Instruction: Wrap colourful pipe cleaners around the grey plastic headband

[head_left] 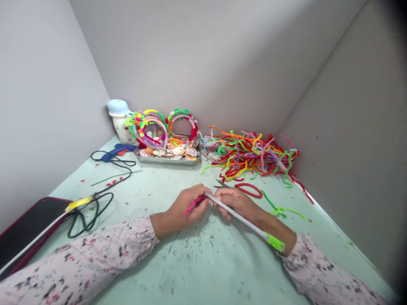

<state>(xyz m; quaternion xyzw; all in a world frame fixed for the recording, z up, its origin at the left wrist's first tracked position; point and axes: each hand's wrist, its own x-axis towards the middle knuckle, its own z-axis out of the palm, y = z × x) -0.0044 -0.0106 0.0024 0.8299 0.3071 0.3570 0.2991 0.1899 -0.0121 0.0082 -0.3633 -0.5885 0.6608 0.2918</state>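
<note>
Over the middle of the table my left hand (190,205) is closed, with a bright pink pipe cleaner (194,204) pinched in its fingers. A long pale strip (240,218) runs from between both hands across my right forearm; its near end is wrapped in fuzzy green (275,242). My right hand (237,202) is closed around the strip's far part, fingertips close to those of the left. Whether the pink piece is wound on the strip is hidden by the fingers. Red-handled scissors (249,189) lie just beyond my right hand.
Behind stands a metal tray (168,161) of seashells and fuzzy decorated headbands (155,129). A heap of coloured pipe cleaners (251,154) is at right. At left are a lidded white cup (122,125), a blue glue gun (117,151), black cable (106,195) and a dark device (28,233).
</note>
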